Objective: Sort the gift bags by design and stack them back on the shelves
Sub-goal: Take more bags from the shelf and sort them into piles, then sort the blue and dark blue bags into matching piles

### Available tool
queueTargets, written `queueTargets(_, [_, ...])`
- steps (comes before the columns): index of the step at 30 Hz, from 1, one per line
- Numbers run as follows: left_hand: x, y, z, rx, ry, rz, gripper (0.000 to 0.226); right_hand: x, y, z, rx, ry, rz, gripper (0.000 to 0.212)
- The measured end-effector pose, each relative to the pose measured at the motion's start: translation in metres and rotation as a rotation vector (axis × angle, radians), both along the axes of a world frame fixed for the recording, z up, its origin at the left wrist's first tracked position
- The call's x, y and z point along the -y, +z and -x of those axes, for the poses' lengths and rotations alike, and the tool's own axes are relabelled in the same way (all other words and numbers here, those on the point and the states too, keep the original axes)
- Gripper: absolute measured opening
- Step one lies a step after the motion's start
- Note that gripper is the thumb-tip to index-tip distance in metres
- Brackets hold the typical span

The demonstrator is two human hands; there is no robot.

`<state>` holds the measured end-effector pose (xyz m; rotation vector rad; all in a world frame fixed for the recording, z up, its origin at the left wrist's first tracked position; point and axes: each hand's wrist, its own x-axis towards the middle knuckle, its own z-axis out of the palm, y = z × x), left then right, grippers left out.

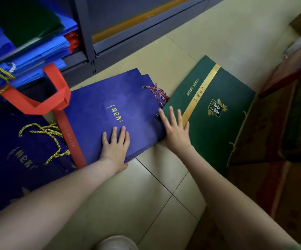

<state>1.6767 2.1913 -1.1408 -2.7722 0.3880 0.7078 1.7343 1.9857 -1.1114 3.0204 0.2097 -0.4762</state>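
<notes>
Lying flat on the tiled floor (164,186), seen from the head camera, a small stack of blue gift bags (113,105), at least two by their offset corners, sits just before the grey shelf frame (85,33). The left hand (115,147) presses on the top one with straight fingers, gripping nothing. The right hand (175,130), fingers spread and flat, rests where that stack's edge meets one green gift bag (216,134) with a gold stripe. One navy bag (20,159) with gold cord lies further left, one red strap loop (43,100) beside it. More shelved blue bags (38,47) fill the shelf.
</notes>
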Motion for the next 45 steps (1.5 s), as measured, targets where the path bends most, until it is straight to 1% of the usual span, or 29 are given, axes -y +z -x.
queueTargets(2, [-0.002, -0.004, 0.000, 0.021, -0.019, 0.011, 0.099, -0.011, -0.004, -0.012, -0.039, 0.032, 0.020, 0.095])
queueTargets(5, [-0.005, -0.006, -0.004, 0.008, -0.026, 0.004, 0.090, -0.008, -0.008, -0.016, -0.111, 0.000, -0.004, 0.089])
queueTargets(7, [-0.009, -0.007, -0.008, 0.010, -0.024, 0.009, 0.085, 0.000, -0.007, -0.009, -0.091, -0.013, -0.008, 0.096])
queueTargets(10, [-0.018, -0.006, -0.015, 0.004, -0.006, 0.050, 0.085, 0.019, -0.007, 0.006, -0.096, -0.081, -0.013, 0.107])
queueTargets(12, [-0.025, -0.003, -0.018, -0.039, -0.011, 0.086, 0.090, 0.029, -0.008, 0.015, -0.121, -0.103, -0.020, 0.102])
queueTargets(14, [-0.028, 0.005, -0.020, -0.083, -0.021, 0.112, 0.095, 0.030, -0.007, 0.021, -0.077, -0.062, -0.012, 0.093])
queueTargets(16, [-0.029, 0.022, -0.024, -0.087, -0.029, 0.148, 0.092, 0.020, -0.002, 0.024, 0.013, -0.004, -0.028, 0.089])
queueTargets(18, [-0.035, 0.049, -0.032, -0.027, -0.016, 0.218, 0.087, -0.005, 0.009, 0.021, 0.096, 0.051, -0.082, 0.089])
queueTargets(21, [-0.066, 0.091, -0.040, 0.127, 0.031, 0.265, 0.086, -0.064, 0.028, 0.009, 0.274, 0.172, -0.217, 0.100])
queueTargets(23, [-0.109, 0.112, -0.033, 0.290, 0.050, 0.271, 0.088, -0.116, 0.046, 0.001, 0.368, 0.264, -0.339, 0.103])
queueTargets(25, [-0.148, 0.127, -0.021, 0.514, -0.012, 0.284, 0.090, -0.161, 0.066, -0.007, 0.422, 0.339, -0.443, 0.101])
queueTargets(26, [-0.177, 0.137, -0.009, 0.612, -0.023, 0.252, 0.089, -0.192, 0.079, -0.009, 0.443, 0.392, -0.506, 0.096])
queueTargets(27, [-0.204, 0.145, 0.004, 0.669, -0.014, 0.205, 0.088, -0.221, 0.091, -0.008, 0.455, 0.440, -0.568, 0.089])
queueTargets(29, [-0.257, 0.156, 0.030, 0.731, 0.052, 0.089, 0.089, -0.279, 0.108, -0.003, 0.481, 0.545, -0.661, 0.079])
queueTargets(30, [-0.279, 0.160, 0.045, 0.739, 0.119, 0.035, 0.090, -0.307, 0.114, 0.001, 0.488, 0.606, -0.679, 0.081])
queueTargets(31, [-0.301, 0.164, 0.058, 0.720, 0.210, -0.020, 0.092, -0.332, 0.117, 0.005, 0.477, 0.665, -0.681, 0.087])
queueTargets(33, [-0.337, 0.164, 0.083, 0.613, 0.409, -0.110, 0.095, -0.374, 0.119, 0.013, 0.427, 0.769, -0.656, 0.098])
queueTargets(35, [-0.368, 0.157, 0.103, 0.446, 0.660, -0.128, 0.091, -0.406, 0.118, 0.019, 0.384, 0.841, -0.571, 0.100])
queueTargets(37, [-0.388, 0.148, 0.121, 0.306, 0.844, -0.093, 0.086, -0.428, 0.113, 0.021, 0.322, 0.827, -0.440, 0.098])
queueTargets(38, [-0.395, 0.143, 0.130, 0.269, 0.887, -0.047, 0.083, -0.434, 0.110, 0.021, 0.286, 0.789, -0.371, 0.097])
queueTargets(40, [-0.403, 0.134, 0.144, 0.247, 0.897, 0.042, 0.078, -0.440, 0.108, 0.021, 0.261, 0.715, -0.277, 0.097])
queueTargets(42, [-0.407, 0.129, 0.155, 0.275, 0.834, 0.045, 0.072, -0.439, 0.108, 0.022, 0.327, 0.701, -0.221, 0.093])
queueTargets(45, [-0.409, 0.127, 0.162, 0.307, 0.784, 0.009, 0.072, -0.433, 0.116, 0.023, 0.431, 0.749, -0.112, 0.080])
